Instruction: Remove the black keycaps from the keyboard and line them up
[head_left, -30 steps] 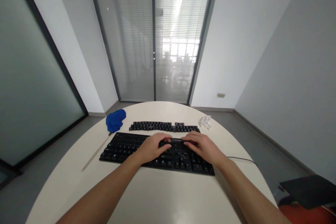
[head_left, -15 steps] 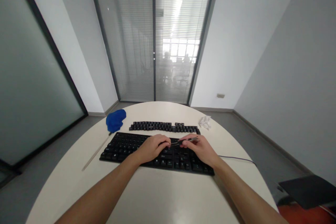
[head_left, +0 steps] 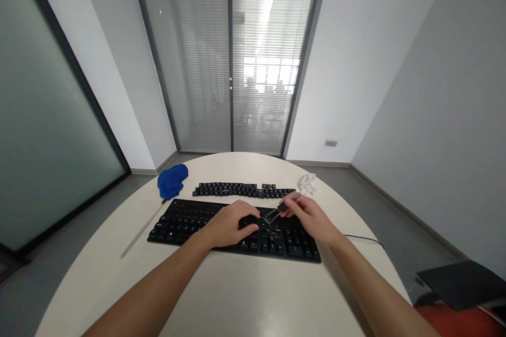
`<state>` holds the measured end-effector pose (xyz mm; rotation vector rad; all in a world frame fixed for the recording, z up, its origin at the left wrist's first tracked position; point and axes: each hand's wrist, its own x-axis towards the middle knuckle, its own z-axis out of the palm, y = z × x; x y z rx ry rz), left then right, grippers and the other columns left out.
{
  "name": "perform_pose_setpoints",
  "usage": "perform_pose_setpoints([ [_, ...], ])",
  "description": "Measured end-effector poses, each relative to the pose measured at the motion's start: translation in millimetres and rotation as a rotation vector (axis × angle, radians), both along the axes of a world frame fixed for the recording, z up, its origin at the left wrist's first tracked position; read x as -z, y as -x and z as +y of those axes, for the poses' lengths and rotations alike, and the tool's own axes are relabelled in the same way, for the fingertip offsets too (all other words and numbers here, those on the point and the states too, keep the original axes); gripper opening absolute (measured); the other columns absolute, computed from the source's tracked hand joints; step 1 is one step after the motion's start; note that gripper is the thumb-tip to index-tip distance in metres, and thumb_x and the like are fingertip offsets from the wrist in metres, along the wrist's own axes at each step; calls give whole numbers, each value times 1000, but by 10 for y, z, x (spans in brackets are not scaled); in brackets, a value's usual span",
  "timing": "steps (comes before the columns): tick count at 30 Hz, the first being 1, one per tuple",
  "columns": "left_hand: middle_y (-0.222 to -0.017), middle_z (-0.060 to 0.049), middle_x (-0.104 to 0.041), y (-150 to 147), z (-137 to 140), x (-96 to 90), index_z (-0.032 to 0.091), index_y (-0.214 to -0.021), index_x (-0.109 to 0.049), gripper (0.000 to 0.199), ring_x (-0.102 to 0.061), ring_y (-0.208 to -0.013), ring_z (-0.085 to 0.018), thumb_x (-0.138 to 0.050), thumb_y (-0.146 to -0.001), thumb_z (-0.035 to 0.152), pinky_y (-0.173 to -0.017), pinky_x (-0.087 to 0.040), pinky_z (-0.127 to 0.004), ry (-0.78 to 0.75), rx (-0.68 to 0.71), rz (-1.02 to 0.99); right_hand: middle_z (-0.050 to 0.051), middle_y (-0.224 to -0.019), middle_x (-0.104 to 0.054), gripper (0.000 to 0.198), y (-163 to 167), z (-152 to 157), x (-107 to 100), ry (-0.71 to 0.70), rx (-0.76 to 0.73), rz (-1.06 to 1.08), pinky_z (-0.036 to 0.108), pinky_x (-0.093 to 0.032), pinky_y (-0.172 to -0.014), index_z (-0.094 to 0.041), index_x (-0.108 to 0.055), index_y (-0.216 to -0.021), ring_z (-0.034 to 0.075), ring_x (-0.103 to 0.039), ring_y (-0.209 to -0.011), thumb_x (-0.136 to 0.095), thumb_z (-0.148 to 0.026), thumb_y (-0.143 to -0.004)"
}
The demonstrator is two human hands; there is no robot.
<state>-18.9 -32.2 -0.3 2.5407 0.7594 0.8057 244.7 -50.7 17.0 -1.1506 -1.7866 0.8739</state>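
A black keyboard [head_left: 184, 217] lies across the table in front of me. My left hand [head_left: 231, 224] rests on its middle, thumb and forefinger spread apart with nothing between them. Above the right part of the keyboard, my right hand [head_left: 308, 214] grips a keycap puller [head_left: 283, 207] with a dark handle. Its wire loops point down and left, toward the left fingertips, close over the keys. Whether the wires touch a key cannot be made out. Behind the keyboard, loose black keycaps [head_left: 233, 189] stand in rows, with a few more set apart at the back.
A blue cloth [head_left: 172, 181] lies at the back left of the round white table [head_left: 237, 295]. Near it a thin brush [head_left: 143, 227] slants toward me. Crumpled white tissue [head_left: 307, 183] sits at the back right. A cable [head_left: 366, 238] runs off to the right.
My left thumb and forefinger have parted from the puller's tip. My right hand has turned and shifted slightly right, so the wire loops now angle down over the keys.
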Motion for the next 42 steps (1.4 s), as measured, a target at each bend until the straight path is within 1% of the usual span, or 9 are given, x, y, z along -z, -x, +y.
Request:
perform_pose_setpoints([
  [3,-117,-6,-67,-2,-6,1,21,-108,-65,20,-58,-112,-21,-60,-90,28,-102,-45,-37,-8,8,7,5,-77,-67,38,-216,17,-55,-82,83,-104,30,-51,-70,-18,-61,-89,18,-64,-71,-46,-51,-97],
  [6,-113,-6,-68,-8,1,16,21,-103,-66,16,-59,-110,-21,-61,-89,26,-101,-46,-37,-14,6,23,5,-73,-65,40,-415,9,-129,-184,77,-266,29,-46,-64,-18,-59,-71,17,-59,-67,-50,-49,-95],
  [8,-110,-6,-70,-14,5,20,21,-100,-67,13,-59,-108,-21,-61,-88,24,-100,-46,-37,-22,11,23,4,-68,-63,40,-493,-14,-178,-198,67,-328,28,-43,-60,-18,-59,-66,16,-54,-62,-52,-46,-94],
  [15,-109,-5,-70,-18,-3,2,21,-97,-67,12,-59,-107,-21,-60,-88,22,-99,-46,-37,-22,15,30,-2,-57,-51,33,-530,-55,-216,-103,5,-351,25,-36,-54,-16,-63,-65,12,-43,-54,-61,-40,-87],
  [20,-109,-6,-70,-16,5,15,21,-96,-67,11,-59,-107,-21,-60,-88,22,-99,-47,-38,-24,17,26,1,-59,-58,33,-541,-45,-191,-82,-4,-343,25,-38,-55,-14,-65,-64,12,-46,-56,-63,-40,-84],
  [25,-109,-5,-70,-16,12,27,21,-96,-67,11,-59,-107,-21,-61,-87,21,-98,-47,-38,-32,18,20,4,-58,-62,34,-518,-81,-238,-36,-10,-374,25,-38,-53,-12,-71,-68,13,-48,-55,-64,-42,-82],
  [31,-109,-6,-70,-19,0,8,21,-96,-68,11,-60,-107,-21,-60,-88,22,-98,-47,-38,-37,14,26,6,-70,-69,38,-563,-87,-268,32,-93,-337,28,-43,-61,-13,-75,-77,17,-56,-65,-63,-48,-85],
  [36,-109,-6,-70,-18,-6,-3,21,-96,-68,11,-60,-107,-21,-60,-88,22,-98,-47,-38,-31,18,21,4,-69,-68,41,-576,-82,-239,117,-127,-317,28,-45,-61,-15,-75,-79,16,-56,-64,-62,-53,-85],
  [42,-108,-6,-70,-24,-2,1,21,-96,-68,12,-60,-106,-21,-60,-87,21,-99,-46,-38,-30,19,24,4,-67,-69,36,-504,-101,-252,110,-168,-287,26,-44,-57,-15,-77,-77,15,-55,-61,-71,-50,-78],
])
